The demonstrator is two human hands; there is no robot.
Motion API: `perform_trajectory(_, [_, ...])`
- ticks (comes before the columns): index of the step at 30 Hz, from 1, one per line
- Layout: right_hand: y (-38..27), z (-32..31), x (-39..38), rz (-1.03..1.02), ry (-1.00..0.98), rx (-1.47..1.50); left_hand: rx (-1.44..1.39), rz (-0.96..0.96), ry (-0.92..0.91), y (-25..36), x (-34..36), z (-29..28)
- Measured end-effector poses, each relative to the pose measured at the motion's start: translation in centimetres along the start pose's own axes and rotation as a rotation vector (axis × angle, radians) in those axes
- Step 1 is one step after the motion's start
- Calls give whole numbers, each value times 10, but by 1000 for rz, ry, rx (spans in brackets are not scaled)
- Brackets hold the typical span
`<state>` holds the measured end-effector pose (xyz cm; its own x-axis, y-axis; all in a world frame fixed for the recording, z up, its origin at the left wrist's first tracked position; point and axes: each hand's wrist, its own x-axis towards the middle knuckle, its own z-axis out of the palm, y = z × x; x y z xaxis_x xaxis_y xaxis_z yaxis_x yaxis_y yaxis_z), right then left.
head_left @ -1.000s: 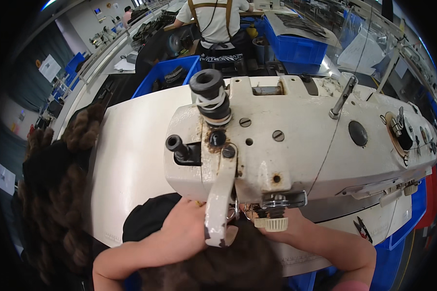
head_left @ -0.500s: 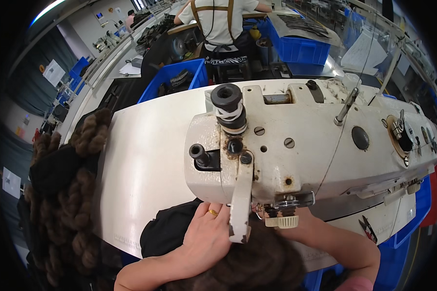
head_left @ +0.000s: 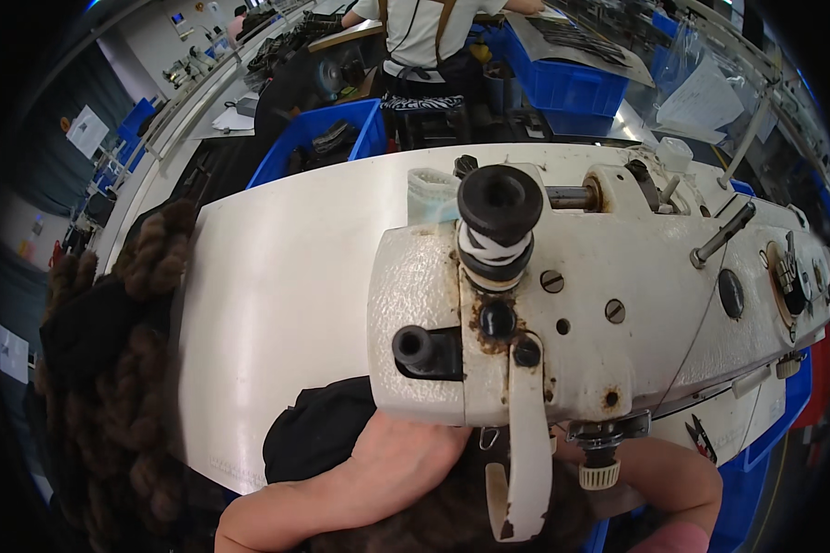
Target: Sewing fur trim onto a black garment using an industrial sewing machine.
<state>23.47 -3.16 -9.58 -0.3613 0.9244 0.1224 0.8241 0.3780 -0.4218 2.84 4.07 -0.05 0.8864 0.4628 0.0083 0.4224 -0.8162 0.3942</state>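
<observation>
A white sewing machine (head_left: pixel 581 350) stands before me, its head covering much of where my hands work. My left hand (head_left: pixel 415 453) lies on the black cloth (head_left: pixel 314 429), its fingers hidden behind the machine head. From the right my other arm reaches under the machine; only a little of my right hand (head_left: pixel 572 449) shows beside the tension knob (head_left: pixel 599 475), its fingers out of sight. Brown fluffy material (head_left: pixel 415 525), joined or next to the black cloth, lies below both hands. What either hand grips cannot be made out.
A pile of brown fluffy pieces with black cloth (head_left: pixel 148 359) hangs at the table's left edge. Red-handled thread snips (head_left: pixel 700 437) lie on the white table (head_left: pixel 267 276) at right. Blue bins (head_left: pixel 364 138) stand beyond it, near a seated person (head_left: pixel 424 37).
The view has come closer to the machine head, which looks larger and lower. My left fingers, partly visible before, are now behind it. The black cloth has hardly moved.
</observation>
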Motion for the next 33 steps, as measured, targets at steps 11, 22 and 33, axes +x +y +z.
perform_trajectory(11, [3, -5, 2, 71, 24, 394, 161, 82, 167, -8, 2, 12])
perform_trajectory(22, [8, 16, -5, -75, 16, -129, 25, -11, 97, -32, -13, 32])
perform_trajectory(33, [7, 6, 20, -243, 312, -228, 27, -254, 263, -40, 0, 37])
